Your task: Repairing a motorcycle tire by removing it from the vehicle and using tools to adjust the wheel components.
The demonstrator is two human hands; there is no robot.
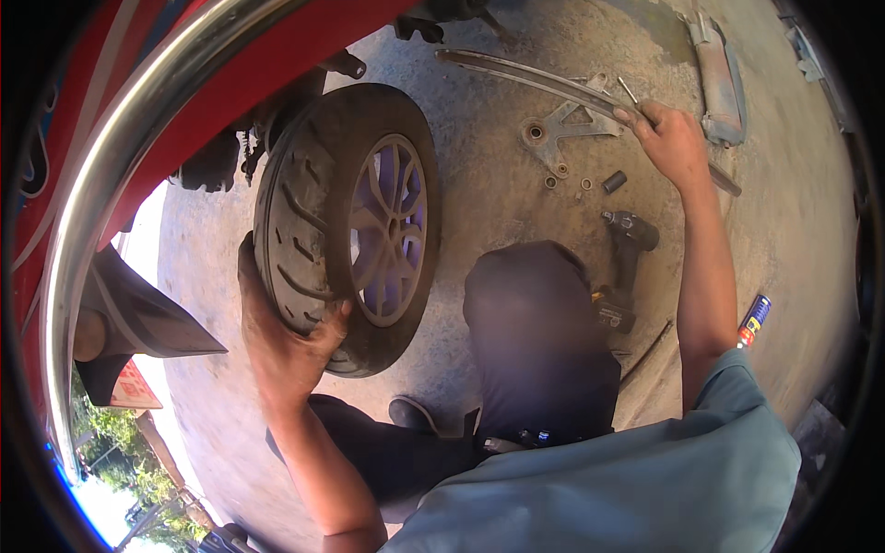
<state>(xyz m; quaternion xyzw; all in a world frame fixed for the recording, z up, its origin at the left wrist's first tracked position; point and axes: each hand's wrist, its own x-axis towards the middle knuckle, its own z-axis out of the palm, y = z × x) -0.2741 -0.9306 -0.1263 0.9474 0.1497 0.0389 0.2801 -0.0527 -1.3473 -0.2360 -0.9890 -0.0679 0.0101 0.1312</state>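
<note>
A black scooter wheel stands upright on the floor, left of centre; its tire (300,217) has a grooved tread and its spoked rim (378,235) looks purplish. My left hand (293,355) grips the lower near side of the tire, thumb on one sidewall and fingers round the tread. At the upper right, my right hand (671,140) is closed round a long, slightly curved metal bar (525,74). One end of the bar reaches toward the space beyond the tire; the other emerges past my wrist. The bar passes over a triangular metal bracket (562,134) on the floor.
A red vehicle body with a chrome rail (92,175) fills the left side. On the concrete lie a cordless impact wrench (627,244), a dark cylinder (615,182), small rings (550,182), a grey curved part (721,88) and a blue-yellow spray can (754,318). My bent knee (530,295) is between.
</note>
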